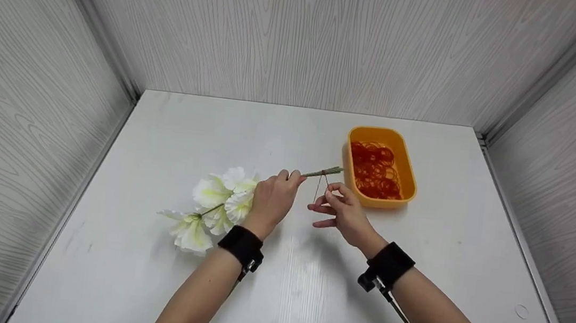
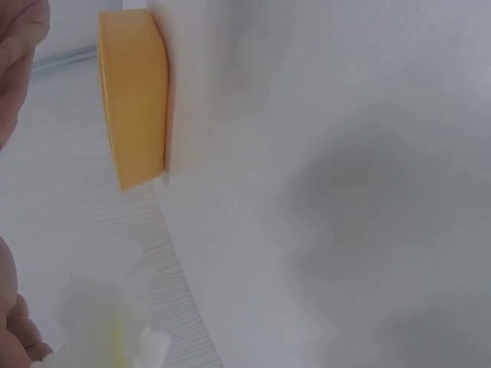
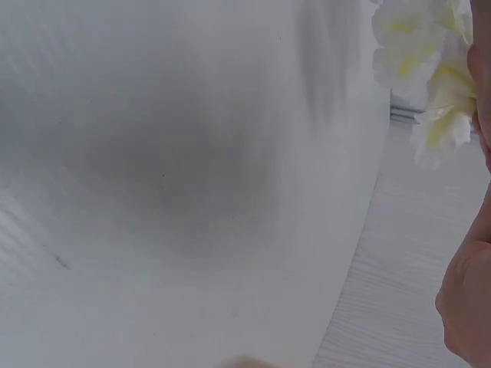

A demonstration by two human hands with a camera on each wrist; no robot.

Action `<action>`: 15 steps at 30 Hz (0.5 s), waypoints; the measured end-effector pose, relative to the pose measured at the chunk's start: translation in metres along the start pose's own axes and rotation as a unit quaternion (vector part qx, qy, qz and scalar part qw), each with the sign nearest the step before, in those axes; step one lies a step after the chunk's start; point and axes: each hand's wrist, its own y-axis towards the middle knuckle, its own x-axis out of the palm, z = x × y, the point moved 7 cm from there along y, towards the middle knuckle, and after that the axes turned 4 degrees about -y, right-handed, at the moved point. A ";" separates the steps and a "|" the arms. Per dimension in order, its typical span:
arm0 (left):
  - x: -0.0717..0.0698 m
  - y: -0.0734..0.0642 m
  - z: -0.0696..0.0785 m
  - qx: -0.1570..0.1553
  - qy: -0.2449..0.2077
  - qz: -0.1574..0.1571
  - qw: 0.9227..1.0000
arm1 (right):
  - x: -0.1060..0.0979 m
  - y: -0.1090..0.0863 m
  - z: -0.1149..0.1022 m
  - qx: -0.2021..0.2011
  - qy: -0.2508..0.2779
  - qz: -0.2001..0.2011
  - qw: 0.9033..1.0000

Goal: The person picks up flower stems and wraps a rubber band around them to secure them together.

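Note:
My left hand (image 1: pixel 274 197) grips the green stems (image 1: pixel 327 172) of a bunch of white artificial flowers (image 1: pixel 212 196), whose blooms with yellow-green centres spread out to the left of the wrist. The stem ends stick out to the right past the fingers. A thin reddish rubber band (image 1: pixel 317 188) loops around the stems near their ends and is stretched down toward me. My right hand (image 1: pixel 344 213) holds the band's lower part with its fingers, thumb and index finger close together. Only edges of the hands show in the wrist views.
An orange plastic box (image 1: pixel 407 187) with many red rubber bands (image 1: pixel 375 170) stands just beyond the right hand. Grey wood-grain panels (image 1: pixel 301 40) enclose the white table (image 1: pixel 216 127) at the back and sides. A faint ring (image 1: pixel 521 311) lies near the right edge.

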 end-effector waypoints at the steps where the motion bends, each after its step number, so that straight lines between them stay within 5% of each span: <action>1: -0.001 -0.001 0.000 0.014 -0.003 0.003 1.000 | -0.005 0.001 0.002 0.014 0.010 0.007 1.000; 8: 0.000 -0.007 -0.003 0.116 -0.037 -0.008 0.993 | -0.035 0.004 0.004 0.065 -0.029 0.042 0.997; 15: 0.003 -0.009 -0.002 0.118 -0.013 -0.017 0.993 | -0.048 0.008 -0.005 0.049 -0.079 0.065 0.994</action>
